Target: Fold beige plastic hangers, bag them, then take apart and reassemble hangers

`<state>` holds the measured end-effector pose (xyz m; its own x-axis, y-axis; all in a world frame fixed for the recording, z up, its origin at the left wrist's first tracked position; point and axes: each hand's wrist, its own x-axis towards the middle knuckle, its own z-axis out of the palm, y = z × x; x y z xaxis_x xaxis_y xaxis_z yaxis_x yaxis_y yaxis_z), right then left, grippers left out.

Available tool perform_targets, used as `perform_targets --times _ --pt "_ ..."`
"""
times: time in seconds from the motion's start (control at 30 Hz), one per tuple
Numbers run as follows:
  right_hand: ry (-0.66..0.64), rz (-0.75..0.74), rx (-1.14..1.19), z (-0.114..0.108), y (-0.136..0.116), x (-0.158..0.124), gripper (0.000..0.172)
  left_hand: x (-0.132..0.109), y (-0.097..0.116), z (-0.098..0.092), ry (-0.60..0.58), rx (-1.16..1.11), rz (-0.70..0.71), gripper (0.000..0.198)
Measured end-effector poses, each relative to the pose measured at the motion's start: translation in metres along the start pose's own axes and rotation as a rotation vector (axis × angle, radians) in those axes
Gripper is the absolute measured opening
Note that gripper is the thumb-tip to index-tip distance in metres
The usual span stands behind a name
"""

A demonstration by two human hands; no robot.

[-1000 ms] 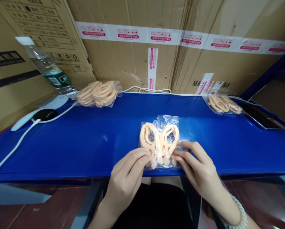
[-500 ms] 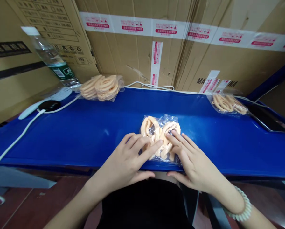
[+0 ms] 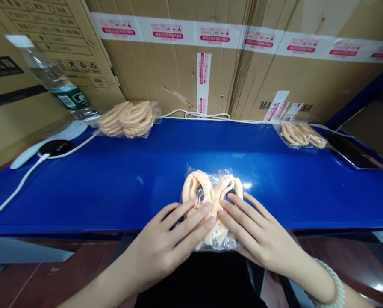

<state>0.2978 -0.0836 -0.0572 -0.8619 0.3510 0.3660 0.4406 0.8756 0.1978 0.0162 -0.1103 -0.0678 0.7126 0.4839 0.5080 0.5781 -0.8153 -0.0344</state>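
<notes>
A clear plastic bag of pale peach loops point(image 3: 198, 182) lies at the front edge of the blue table, its near end sticking out past the edge. The loops sit in two bunches side by side; what they are made of I cannot tell. My left hand point(image 3: 174, 239) covers the lower part of the left bunch, with long fingers laid across the plastic and the thumb hidden. From the other side my right hand point(image 3: 255, 229) presses its fingers on the right bunch, its thumb mostly hidden beneath. Both hands grip the bag between fingers and thumbs.
Similar bagged loops lie at the back left point(image 3: 134, 119) and back right point(image 3: 302, 134). A water bottle point(image 3: 55, 81) leans by the cardboard boxes point(image 3: 166, 64). Nearby are a black round object point(image 3: 55, 147), a white cable point(image 3: 21, 184) and a dark phone-like slab point(image 3: 352, 152).
The bag has been drawn toward me, so its near end now hangs over the table edge. Both hands moved with it, and their thumbs have gone out of sight. The view has shifted slightly.
</notes>
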Motion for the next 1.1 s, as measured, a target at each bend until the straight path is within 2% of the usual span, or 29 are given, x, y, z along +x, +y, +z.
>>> perform_targets --times 0.13,0.33,0.57,0.67,0.8,0.93,1.1 --pt "0.101 -0.030 -0.037 0.002 -0.005 -0.004 0.040 -0.004 -0.005 -0.004 0.044 -0.015 0.071 0.040" --pt "0.119 -0.037 -0.031 -0.001 0.000 0.002 0.036 0.004 -0.019 -0.008 0.067 -0.041 0.112 0.035" --pt "0.225 -0.172 0.028 -0.002 0.003 -0.003 0.030 0.002 -0.018 -0.005 0.189 -0.071 0.146 0.032" --pt "0.221 -0.157 0.015 0.001 0.004 -0.006 0.032 0.004 -0.020 -0.006 0.160 -0.112 0.140 0.031" --pt "0.281 -0.132 0.037 0.006 0.004 -0.007 0.034 0.004 -0.019 -0.007 0.118 -0.132 0.113 0.034" --pt "0.281 -0.080 0.053 0.002 0.003 -0.003 0.035 0.003 -0.020 -0.009 0.087 -0.110 0.077 0.037" --pt "0.249 -0.036 0.076 -0.005 0.003 0.001 0.036 0.011 -0.027 -0.014 0.099 -0.123 0.137 0.033"
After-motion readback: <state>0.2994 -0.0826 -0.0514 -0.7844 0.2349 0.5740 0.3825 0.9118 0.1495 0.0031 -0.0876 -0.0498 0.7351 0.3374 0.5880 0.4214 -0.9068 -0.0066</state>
